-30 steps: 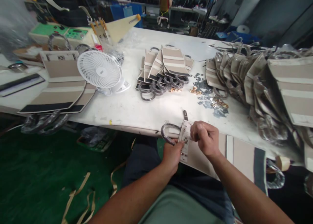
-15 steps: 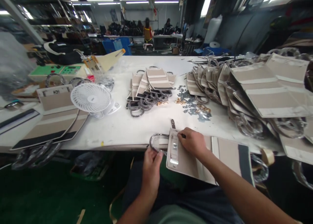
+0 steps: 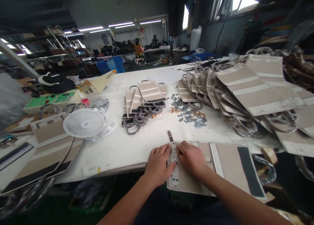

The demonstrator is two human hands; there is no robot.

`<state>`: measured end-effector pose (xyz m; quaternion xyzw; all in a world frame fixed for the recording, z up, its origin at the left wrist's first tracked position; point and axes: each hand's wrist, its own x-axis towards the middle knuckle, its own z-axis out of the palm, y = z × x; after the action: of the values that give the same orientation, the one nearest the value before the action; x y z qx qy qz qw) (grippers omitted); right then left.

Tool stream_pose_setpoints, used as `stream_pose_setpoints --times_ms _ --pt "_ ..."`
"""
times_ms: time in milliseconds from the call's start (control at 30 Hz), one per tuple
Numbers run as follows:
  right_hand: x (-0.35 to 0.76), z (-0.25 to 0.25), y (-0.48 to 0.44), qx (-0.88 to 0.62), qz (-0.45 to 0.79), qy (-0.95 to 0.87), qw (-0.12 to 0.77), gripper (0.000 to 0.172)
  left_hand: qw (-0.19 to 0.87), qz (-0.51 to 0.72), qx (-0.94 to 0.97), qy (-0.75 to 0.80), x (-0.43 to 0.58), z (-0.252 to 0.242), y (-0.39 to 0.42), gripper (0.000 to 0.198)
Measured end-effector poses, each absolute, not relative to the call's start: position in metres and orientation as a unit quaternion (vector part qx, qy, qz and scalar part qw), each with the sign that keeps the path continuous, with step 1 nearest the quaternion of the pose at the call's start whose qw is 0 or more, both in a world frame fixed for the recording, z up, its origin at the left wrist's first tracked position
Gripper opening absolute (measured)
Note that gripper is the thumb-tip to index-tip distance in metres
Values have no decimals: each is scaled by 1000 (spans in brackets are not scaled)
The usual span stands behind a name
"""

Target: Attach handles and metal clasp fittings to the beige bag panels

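Head view: a beige fabric panel with off-white and black bands (image 3: 229,167) lies on the white table (image 3: 117,151), overhanging its near edge, with work there seemingly partway along. Its pale end strip (image 3: 175,186) carries a bright metal fitting (image 3: 174,160) near its middle; finer details blur. Both hands being at that strip suggests it is unfinished. Loose grey metal pieces (image 3: 193,121) at 11 o'clock appear unused; whether the beige stack (image 3: 152,93) between 10 and 11 or the larger heap (image 3: 252,97) at 1 is finished cannot be told.

Long axis runs nearly 9 to 3, strip at 9, black band at 3. The left hand (image 3: 158,166) rests over the strip's edge, the right hand (image 3: 191,158) curls beside it; whether either grip is closed on anything is unclear.
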<state>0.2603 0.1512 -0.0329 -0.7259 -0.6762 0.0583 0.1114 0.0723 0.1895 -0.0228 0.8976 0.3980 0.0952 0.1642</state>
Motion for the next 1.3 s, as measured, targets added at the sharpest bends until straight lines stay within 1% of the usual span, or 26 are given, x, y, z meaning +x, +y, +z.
stream_pose_setpoints --times_ms 133,267,500,600,633,767,833,967,1100,1233,1300 --pt "255 -33 156 -724 65 -679 105 17 158 88 902 392 70 -21 191 62" --pt "253 -33 159 -715 67 -688 104 15 143 86 909 383 71 -22 191 61" --pt "246 -15 162 -691 93 -706 125 21 121 80 919 367 69 -22 189 63" --pt "258 -3 175 -690 112 -704 126 8 130 88 916 369 64 -22 189 66" --pt "267 0 182 -696 119 -697 125 8 136 91 914 371 63 -23 190 67" --pt "319 5 224 -769 105 -620 113 29 161 109 906 376 60 -29 192 66" --pt "342 1 246 -806 92 -577 95 33 171 117 901 381 59 -33 193 67" --pt "361 -16 276 -836 89 -538 67 33 184 127 895 387 59 -39 196 68" --pt "359 -25 285 -837 87 -536 64 31 179 124 896 388 59 -42 196 71" --pt "353 -15 277 -818 99 -562 77 29 175 123 896 389 59 -44 195 71" --pt "346 -4 265 -792 129 -590 86 29 176 125 896 389 59 -44 194 72"
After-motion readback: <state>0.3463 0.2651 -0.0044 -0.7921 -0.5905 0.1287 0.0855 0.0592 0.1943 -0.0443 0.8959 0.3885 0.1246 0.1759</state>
